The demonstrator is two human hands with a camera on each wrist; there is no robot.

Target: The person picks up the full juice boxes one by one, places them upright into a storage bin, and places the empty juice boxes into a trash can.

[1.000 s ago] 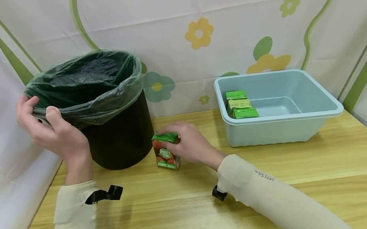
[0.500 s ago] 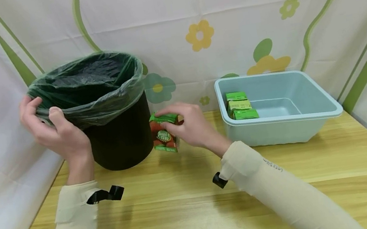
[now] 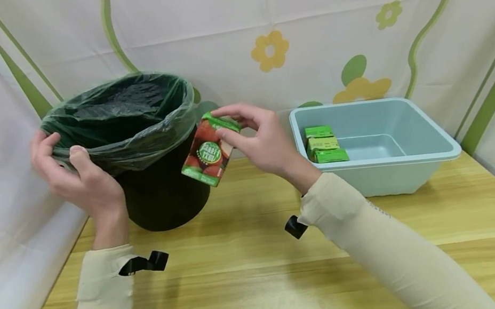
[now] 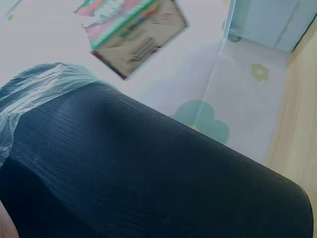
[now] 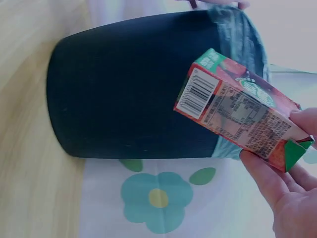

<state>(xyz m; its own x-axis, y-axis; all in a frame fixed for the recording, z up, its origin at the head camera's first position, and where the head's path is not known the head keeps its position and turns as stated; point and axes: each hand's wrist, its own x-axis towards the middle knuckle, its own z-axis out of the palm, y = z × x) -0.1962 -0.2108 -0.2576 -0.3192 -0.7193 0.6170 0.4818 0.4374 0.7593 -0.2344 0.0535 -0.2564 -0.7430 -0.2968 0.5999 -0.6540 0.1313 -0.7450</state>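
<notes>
My right hand (image 3: 262,138) pinches a red and green juice box (image 3: 209,150) by its top end. The carton is tilted in the air, in front of the right side of a black trash bin (image 3: 164,200). Its barcode side shows in the right wrist view, and its bottom appears blurred in the left wrist view. At the bin's left rim, my left hand (image 3: 81,175) grips the edge, fingers over the top and thumb outside. A thin green bag (image 3: 144,146) lines the bin and folds over its rim. The bin's floor is hidden.
A light blue plastic tub (image 3: 377,177) stands on the wooden table (image 3: 258,282) at the right. Along its left wall sit several green-topped cartons (image 3: 322,143). A flower-patterned cloth (image 3: 214,8) hangs behind, with white cloth at the sides.
My right hand has lifted the juice box off the table, up and slightly right, and its lower end now swings left. My left hand stays on the bin's rim.
</notes>
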